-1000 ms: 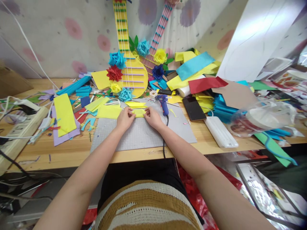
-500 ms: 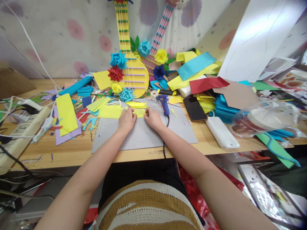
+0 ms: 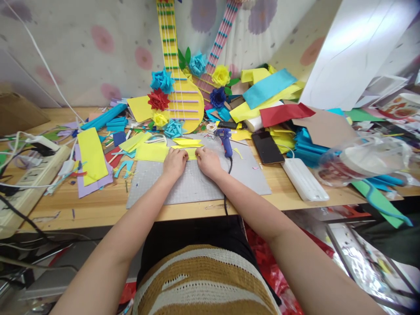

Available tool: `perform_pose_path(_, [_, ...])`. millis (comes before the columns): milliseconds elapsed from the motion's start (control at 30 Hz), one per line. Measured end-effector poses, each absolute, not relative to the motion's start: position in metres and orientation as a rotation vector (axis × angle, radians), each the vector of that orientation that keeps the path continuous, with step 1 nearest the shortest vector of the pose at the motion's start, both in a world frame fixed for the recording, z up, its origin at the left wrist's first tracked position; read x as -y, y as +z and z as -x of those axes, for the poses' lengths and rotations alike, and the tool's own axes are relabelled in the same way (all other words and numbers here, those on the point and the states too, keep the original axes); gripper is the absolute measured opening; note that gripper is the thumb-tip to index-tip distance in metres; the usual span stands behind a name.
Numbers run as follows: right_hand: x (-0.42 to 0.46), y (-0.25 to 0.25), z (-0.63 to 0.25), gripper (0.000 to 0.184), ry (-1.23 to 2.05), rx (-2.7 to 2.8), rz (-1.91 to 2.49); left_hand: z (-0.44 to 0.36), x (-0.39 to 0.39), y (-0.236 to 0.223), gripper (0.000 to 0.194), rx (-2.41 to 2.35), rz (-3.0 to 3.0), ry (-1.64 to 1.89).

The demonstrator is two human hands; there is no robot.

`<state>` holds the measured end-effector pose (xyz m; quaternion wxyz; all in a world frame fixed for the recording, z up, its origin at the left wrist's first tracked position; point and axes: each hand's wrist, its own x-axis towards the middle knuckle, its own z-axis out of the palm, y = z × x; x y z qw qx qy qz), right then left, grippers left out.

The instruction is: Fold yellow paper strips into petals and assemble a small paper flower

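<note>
My left hand (image 3: pixel 175 162) and my right hand (image 3: pixel 207 161) rest side by side on a grey cutting mat (image 3: pixel 197 181). Both pinch a small folded yellow paper piece (image 3: pixel 192 153) lying between them, fingers curled on its edges. More yellow strips (image 3: pixel 187 141) lie just beyond it, and a yellow sheet (image 3: pixel 151 152) sits to the left of my left hand. A blue glue gun (image 3: pixel 225 142) lies right of my right hand, its black cord running toward me.
A yellow paper guitar (image 3: pixel 182 94) with paper flowers leans on the wall behind. A phone (image 3: pixel 266 148) and white power bank (image 3: pixel 305 179) lie to the right, a power strip (image 3: pixel 26 175) to the left. Coloured paper scraps cover the wooden desk (image 3: pixel 98 205).
Both hands have drawn slightly closer together over the yellow piece, covering more of it. The view shifted a little; nothing else moved.
</note>
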<state>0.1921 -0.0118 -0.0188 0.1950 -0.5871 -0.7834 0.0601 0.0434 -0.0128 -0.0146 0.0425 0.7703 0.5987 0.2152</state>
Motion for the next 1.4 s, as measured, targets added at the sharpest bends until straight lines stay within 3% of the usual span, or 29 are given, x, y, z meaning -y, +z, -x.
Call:
perform_pose_path(167, [0.015,-0.018,-0.189,0.023,0.083,2.197,1.673,-0.045,0.015,-0.014,0.017,-1.831,-2.365,0.691])
perform_pose_path(433, [0.016,-0.014,-0.187,0.02,0.141,2.183,1.706,-0.045,0.014,-0.014,0.009,-1.846,-2.324,0.718])
perform_pose_path(833, [0.01,-0.024,-0.201,0.032,0.29,2.135,1.607,-0.029,0.009,-0.018,0.022,-1.696,-2.345,0.73])
perform_pose_path(1200, [-0.004,-0.024,-0.219,0.023,0.527,1.56,1.483,-0.026,0.002,-0.009,0.015,-1.769,-2.166,1.021])
perform_pose_path(1400, [-0.012,-0.029,-0.221,0.018,0.673,1.404,1.398,-0.05,-0.029,0.014,0.02,-1.428,-2.63,0.522])
